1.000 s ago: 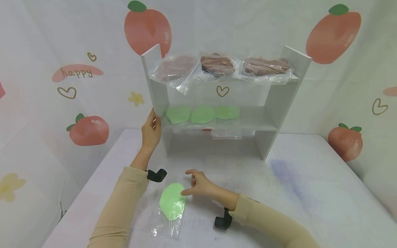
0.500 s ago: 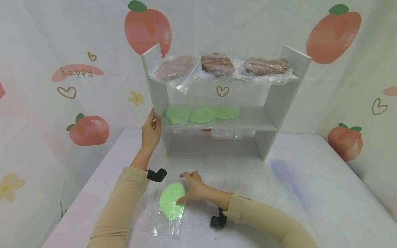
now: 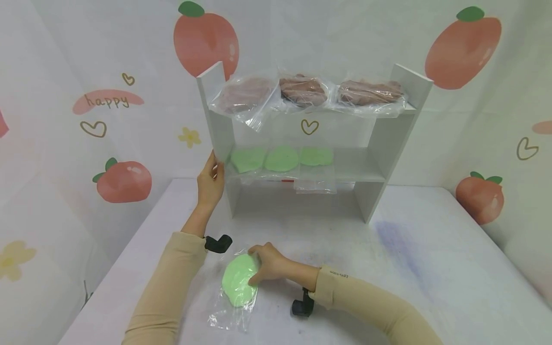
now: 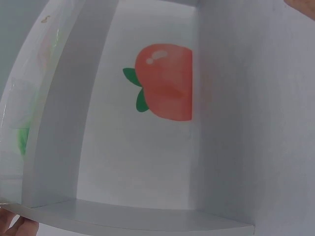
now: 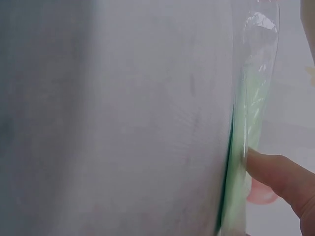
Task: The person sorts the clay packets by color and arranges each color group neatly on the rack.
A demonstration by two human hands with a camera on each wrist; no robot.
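Observation:
In the head view my right hand [image 3: 269, 262] pinches the right edge of a clear plastic bag [image 3: 228, 320] on the table. Inside it lies a flat, light green piece [image 3: 238, 282]. The right wrist view shows the thumb [image 5: 275, 172] against the bag [image 5: 261, 44], seen nearly edge-on; a dark line runs along its underside. My left hand [image 3: 210, 184] touches the outer left side of a white shelf unit [image 3: 222, 129]. Some of its fingers [image 4: 22, 227] show outside the side panel in the left wrist view.
On the middle shelf [image 3: 355, 165] lie bagged green pieces [image 3: 281, 159] in a row. Bags with brown or pinkish contents [image 3: 304, 91] fill the top shelf. A printed cloth [image 3: 164, 57] hangs behind the table [image 3: 431, 268].
My right hand has moved slightly left and nearer the person, and its fingers have closed on the bag's edge. The bag's plastic has shifted a little. The left hand has stayed put.

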